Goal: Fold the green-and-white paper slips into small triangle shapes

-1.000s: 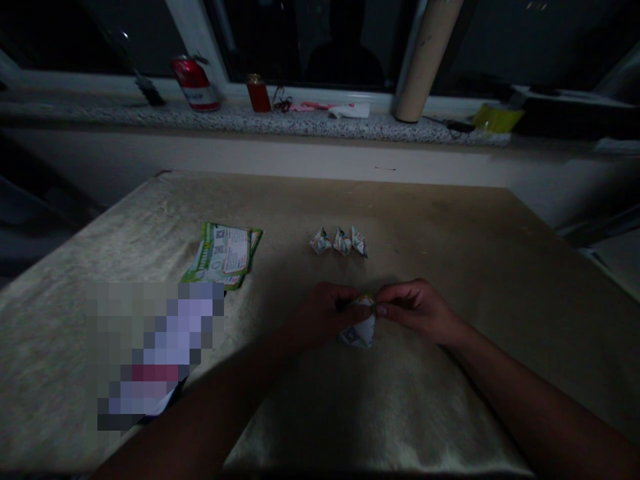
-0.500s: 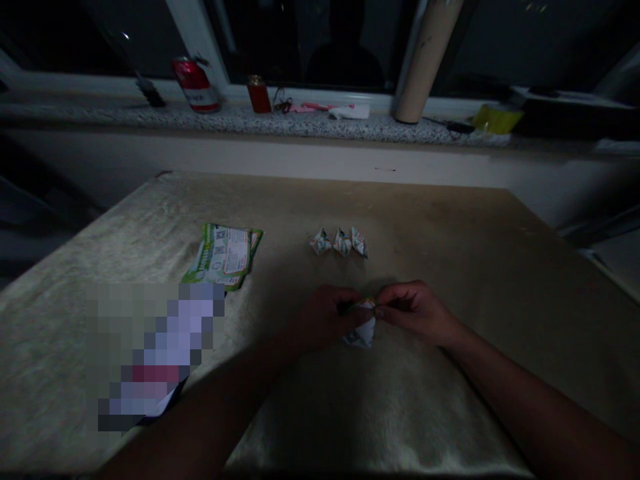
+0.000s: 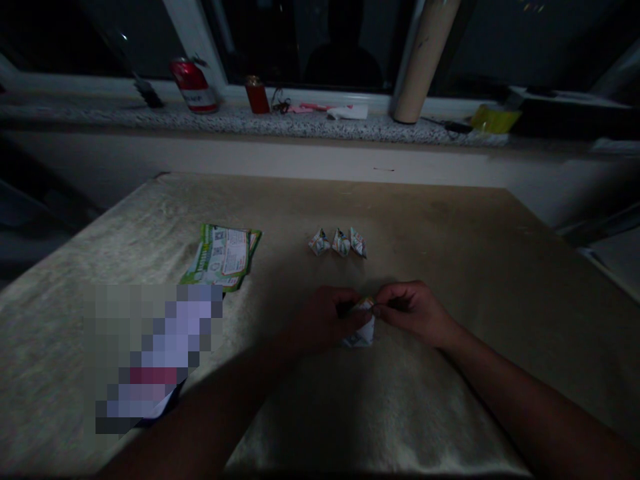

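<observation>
Paper (image 3: 365,333), pale, printed and folded to a small pointed shape, sits low over the middle of the table (image 3: 450,220), between two bare hands; the left hand (image 3: 325,317) is closed on it from the side, thumb laid across, while the right hand (image 3: 413,307) has thumb and forefinger pinched on its upper right edge; from where I stand I can't tell how hard either grips, nor whether the bottom touches the cloth; a tug from that pinch, if too sharp, could tear the edge or drag a crease askew, and a slack left thumb might let the folds spring open; the poor light would make a crooked fold easy to miss; three little folded pieces (image 3: 341,243) stand in a row just beyond, so a forward slip of the knuckles could scatter them; the green-edged sheets (image 3: 225,257) lie off to the left, well apart and safer.
</observation>
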### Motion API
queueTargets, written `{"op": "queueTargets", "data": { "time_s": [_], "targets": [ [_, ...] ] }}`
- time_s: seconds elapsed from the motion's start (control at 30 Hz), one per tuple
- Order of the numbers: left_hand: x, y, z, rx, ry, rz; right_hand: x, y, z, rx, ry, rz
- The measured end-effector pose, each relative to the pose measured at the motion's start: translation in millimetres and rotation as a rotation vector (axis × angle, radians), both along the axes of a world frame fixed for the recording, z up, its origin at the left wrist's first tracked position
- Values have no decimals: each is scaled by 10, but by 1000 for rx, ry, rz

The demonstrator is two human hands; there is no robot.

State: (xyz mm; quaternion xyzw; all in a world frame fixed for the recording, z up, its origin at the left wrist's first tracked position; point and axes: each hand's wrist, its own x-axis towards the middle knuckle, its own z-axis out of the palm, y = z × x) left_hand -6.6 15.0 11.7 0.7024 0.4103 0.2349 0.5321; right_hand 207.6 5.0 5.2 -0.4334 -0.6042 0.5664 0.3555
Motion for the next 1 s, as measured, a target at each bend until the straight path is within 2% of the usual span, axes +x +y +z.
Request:
{"op": "queueTargets", "data": {
  "time_s": [0.3,0.53,0.8,1.0],
  "targets": [
    [3,-8,14,-1,-28,12,12,-2,1,24,16,29],
    [15,-3,1,-134,-144,24,-15,-22,69,230,-87,123],
    [38,-8,-40,-104,-136,15,-79,-59,66,351,-192,87],
    [42,-14,-75,-109,-157,6,-107,-73,71,341,-166,72]
  ]
}}
